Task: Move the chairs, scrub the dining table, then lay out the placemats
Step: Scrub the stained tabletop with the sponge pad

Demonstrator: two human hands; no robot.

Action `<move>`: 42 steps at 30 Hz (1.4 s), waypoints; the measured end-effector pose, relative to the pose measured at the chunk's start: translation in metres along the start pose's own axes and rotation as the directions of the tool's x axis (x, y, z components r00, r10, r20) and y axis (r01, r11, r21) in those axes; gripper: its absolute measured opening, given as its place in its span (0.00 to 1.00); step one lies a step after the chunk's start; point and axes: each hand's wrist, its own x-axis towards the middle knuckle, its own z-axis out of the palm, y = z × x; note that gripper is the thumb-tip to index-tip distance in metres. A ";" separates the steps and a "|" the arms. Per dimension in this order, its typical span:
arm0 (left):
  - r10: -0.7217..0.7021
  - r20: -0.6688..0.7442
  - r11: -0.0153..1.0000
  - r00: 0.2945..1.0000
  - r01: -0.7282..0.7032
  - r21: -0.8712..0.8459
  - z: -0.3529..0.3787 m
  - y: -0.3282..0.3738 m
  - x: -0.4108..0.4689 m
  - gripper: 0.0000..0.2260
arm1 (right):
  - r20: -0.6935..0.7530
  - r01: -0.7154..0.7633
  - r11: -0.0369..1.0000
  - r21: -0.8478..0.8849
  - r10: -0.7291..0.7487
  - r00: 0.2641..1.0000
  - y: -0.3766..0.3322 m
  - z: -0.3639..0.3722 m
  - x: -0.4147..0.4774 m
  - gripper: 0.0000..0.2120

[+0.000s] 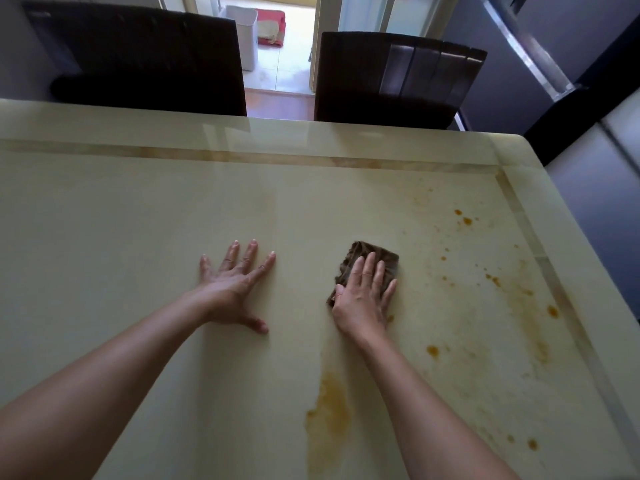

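The right hand [362, 299] pressed a brown folded cloth [372, 263] with flat, straight fingers on the glossy cream stained table [138, 220], while the left hand [235, 289] lay spread flat, holding nothing.

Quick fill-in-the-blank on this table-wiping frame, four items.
1. The right hand presses a brown ____ flat on the table.
2. The left hand lies flat, holding ____.
3. ____ dark chairs stand at the far edge.
4. Most orange spots lie ____ of the right hand.
Missing: cloth; nothing; Two; right.
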 end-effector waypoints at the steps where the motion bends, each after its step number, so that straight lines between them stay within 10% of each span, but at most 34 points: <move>1: 0.001 -0.001 1.000 1.000 -0.001 -0.003 0.000 0.000 -0.001 0.58 | 0.006 0.029 1.000 -0.012 -0.029 1.000 -0.006 0.003 -0.010 0.32; 14: 0.043 -0.064 0.999 0.997 -0.043 0.007 0.038 0.020 -0.075 0.55 | 0.234 0.515 0.849 -0.117 -0.481 0.845 -0.017 0.032 -0.096 0.30; 33: 0.036 0.006 0.998 0.999 -0.036 -0.049 0.076 0.016 -0.089 0.58 | -0.002 -0.155 0.988 -0.003 0.155 0.988 0.052 0.020 -0.102 0.31; 42: 0.045 -0.041 0.995 0.998 -0.048 -0.086 0.074 0.018 -0.101 0.56 | 0.130 0.131 0.991 -0.032 -0.125 0.984 -0.033 0.055 -0.158 0.32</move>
